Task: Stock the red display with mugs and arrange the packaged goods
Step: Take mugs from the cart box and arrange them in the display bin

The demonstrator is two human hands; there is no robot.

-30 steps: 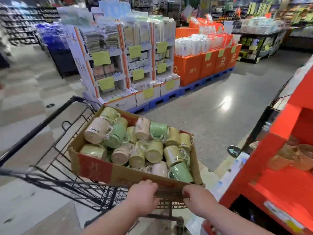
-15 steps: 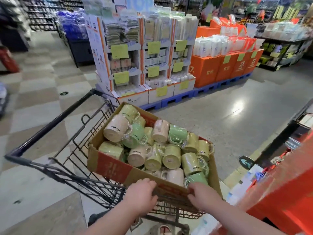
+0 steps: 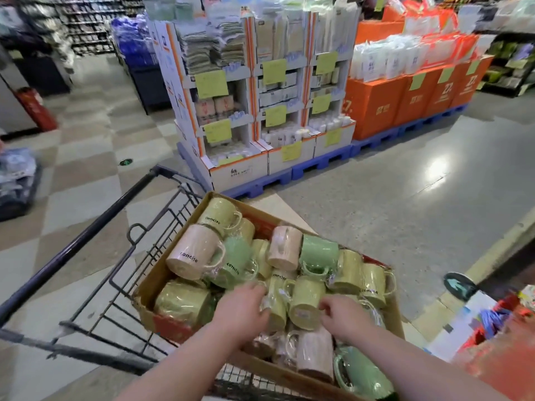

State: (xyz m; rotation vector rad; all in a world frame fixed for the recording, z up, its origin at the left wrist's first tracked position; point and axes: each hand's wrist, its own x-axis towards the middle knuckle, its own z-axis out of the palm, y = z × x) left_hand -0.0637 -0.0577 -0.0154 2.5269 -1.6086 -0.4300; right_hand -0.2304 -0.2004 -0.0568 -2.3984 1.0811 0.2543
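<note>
A cardboard box full of plastic-wrapped mugs in yellow, green and pink sits in a wire shopping cart. Both my hands are inside the box. My left hand curls its fingers and thumb round a wrapped yellow-green mug in the middle of the pile. My right hand pinches the side of the yellow mug next to it with curled fingers. A blurred corner of the red display shows at the bottom right, beside the cart.
Across the aisle stand white cardboard shelf displays of packaged goods with yellow price tags, on blue pallets. Orange boxes topped with white packs stand to their right. A white and blue carton lies by the red display.
Both hands left the box's near rim and reached in among the mugs. The view swung left and down, so the red display slid almost out of sight.
</note>
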